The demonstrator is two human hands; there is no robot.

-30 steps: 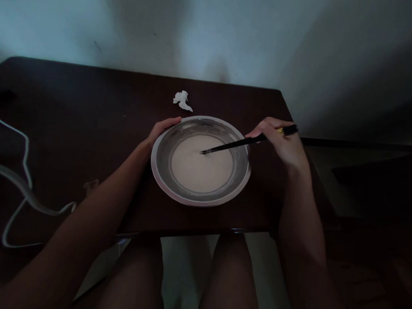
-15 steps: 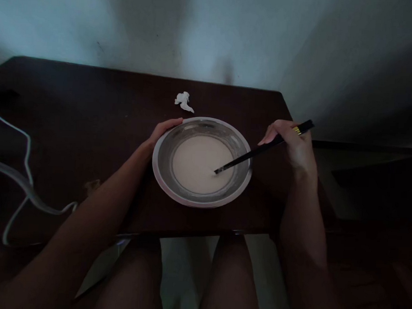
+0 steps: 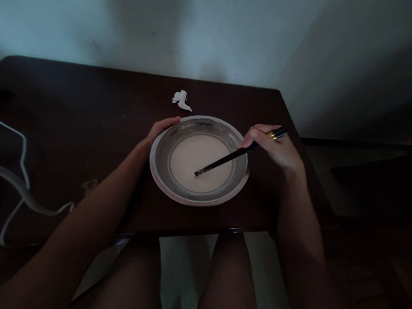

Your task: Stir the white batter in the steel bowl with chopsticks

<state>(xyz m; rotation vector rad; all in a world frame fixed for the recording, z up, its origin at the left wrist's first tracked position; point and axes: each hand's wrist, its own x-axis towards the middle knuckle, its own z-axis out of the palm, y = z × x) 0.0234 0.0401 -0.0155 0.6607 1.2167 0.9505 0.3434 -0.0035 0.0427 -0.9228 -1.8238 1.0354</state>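
A metal bowl (image 3: 161,164) with a pale rim stands near the front edge of a dark wooden table (image 3: 74,121); it holds a pale, smooth liquid (image 3: 192,158). My left hand (image 3: 159,129) curls round the bowl's far left rim. Closed in my right hand (image 3: 274,148) are black chopsticks (image 3: 226,160) with a gold band, and their tips dip into the liquid just left of the bowl's middle.
A crumpled white tissue (image 3: 181,100) lies just behind the bowl. White cable (image 3: 20,183) loops over the table's left side. A pale wall stands behind the table. My knees show under the front edge, and dark furniture sits to the right.
The chopstick tips have swept from the bowl's upper middle to its right side, then back left to the lower middle. My right hand moved with them. My left hand stayed on the rim.
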